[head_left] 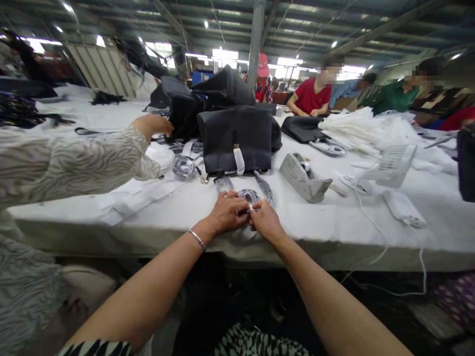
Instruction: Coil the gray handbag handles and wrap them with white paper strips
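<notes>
My left hand [227,212] and my right hand [265,221] meet at the near edge of a white-covered table [326,222]. Both pinch the coiled grey wrapped strap [249,196] that hangs from a black handbag [235,139] standing just beyond. The fingers of each hand are closed on the strap's wrapping. A silver bangle sits on my left wrist. The bag has a white-wrapped clasp on its front.
A grey tape dispenser [303,178] lies right of the bag. A white fan [392,165] and a power adapter [403,208] with cable sit further right. More black bags [208,96] stand behind. A co-worker's striped sleeve [74,163] reaches in from the left. People sit at the far side.
</notes>
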`<state>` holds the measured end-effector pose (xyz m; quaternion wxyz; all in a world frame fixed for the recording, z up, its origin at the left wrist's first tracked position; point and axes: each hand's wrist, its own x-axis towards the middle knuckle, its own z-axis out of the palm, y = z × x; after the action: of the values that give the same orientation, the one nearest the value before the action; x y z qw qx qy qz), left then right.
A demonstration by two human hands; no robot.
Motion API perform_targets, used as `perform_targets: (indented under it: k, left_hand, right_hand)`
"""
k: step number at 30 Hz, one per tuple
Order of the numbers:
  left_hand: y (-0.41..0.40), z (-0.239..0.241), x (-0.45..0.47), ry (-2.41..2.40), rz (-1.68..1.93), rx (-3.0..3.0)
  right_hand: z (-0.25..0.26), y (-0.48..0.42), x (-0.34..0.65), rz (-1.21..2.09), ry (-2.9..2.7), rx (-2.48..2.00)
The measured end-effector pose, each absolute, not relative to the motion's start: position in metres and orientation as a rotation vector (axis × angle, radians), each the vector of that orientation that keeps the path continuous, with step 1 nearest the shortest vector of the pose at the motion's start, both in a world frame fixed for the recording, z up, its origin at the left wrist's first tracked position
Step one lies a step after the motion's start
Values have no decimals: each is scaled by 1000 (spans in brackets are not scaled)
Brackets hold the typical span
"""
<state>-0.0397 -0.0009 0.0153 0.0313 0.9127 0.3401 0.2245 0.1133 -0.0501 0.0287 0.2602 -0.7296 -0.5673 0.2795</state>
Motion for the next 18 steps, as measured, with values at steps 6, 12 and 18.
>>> perform_targets:
  k: [6, 12, 18]
  left_hand:
    - [0, 26, -37, 933, 537, 2954]
    - [5, 27, -26, 920, 434, 2921]
    - [3, 19, -25, 1097, 538, 2671]
  right_hand:
    - [25, -44, 119, 797, -1555, -1949]
    - [25, -40, 125, 836, -1552, -1934]
    - [23, -44, 124, 831, -1507, -1940]
